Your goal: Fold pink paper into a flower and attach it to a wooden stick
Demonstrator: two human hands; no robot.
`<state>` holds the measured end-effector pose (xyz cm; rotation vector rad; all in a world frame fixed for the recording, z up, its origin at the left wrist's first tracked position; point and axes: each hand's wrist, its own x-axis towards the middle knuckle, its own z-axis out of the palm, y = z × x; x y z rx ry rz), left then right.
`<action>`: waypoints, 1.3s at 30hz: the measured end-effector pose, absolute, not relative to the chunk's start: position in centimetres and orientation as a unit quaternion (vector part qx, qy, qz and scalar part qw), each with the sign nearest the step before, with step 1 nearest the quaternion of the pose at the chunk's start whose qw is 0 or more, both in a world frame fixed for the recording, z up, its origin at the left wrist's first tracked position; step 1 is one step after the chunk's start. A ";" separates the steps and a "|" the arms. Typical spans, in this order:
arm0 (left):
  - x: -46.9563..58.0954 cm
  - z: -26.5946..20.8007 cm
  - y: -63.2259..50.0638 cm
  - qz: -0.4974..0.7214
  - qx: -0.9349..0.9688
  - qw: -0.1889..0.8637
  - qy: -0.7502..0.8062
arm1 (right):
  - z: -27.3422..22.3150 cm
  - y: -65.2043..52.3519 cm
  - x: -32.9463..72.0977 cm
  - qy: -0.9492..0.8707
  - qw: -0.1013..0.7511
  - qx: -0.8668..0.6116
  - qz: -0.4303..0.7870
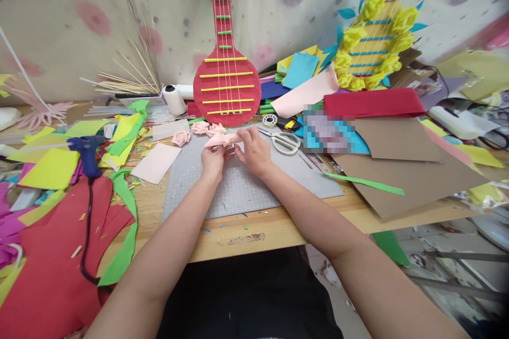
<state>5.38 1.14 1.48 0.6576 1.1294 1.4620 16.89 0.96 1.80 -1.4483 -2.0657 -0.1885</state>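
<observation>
A strip of pale pink crepe paper [221,140], partly gathered, is held between both hands above the grey cutting mat [238,190]. My left hand [212,161] is closed round its lower left part. The fingers of my right hand [254,151] pinch its right end. Just beyond my hands lie several finished pink paper roses [182,138]. Behind them a red paper lute [227,82] with yellow bars and white strings leans upright. White-handled scissors [285,143] rest on the mat to the right of my right hand. My fingers hide part of the paper.
A blue hot glue gun [88,151] stands at the left, its cord trailing over red paper [59,254]. A pale pink sheet [156,163] lies left of the mat. Brown cardboard [413,180] covers the right side. A yellow lute with paper flowers [374,37] leans at the back right.
</observation>
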 end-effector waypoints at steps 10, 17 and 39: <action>5.3 2.1 0.7 0.590 0.260 0.578 0.501 | 2.0 1.3 17.6 -0.746 0.347 -0.568 -0.039; 5.2 1.8 1.0 0.592 0.267 0.574 0.499 | 1.5 1.5 17.9 -0.754 0.362 -0.549 -0.020; 5.4 1.2 0.8 0.608 0.325 0.525 0.499 | 2.2 1.3 18.1 -0.734 0.384 -0.556 0.073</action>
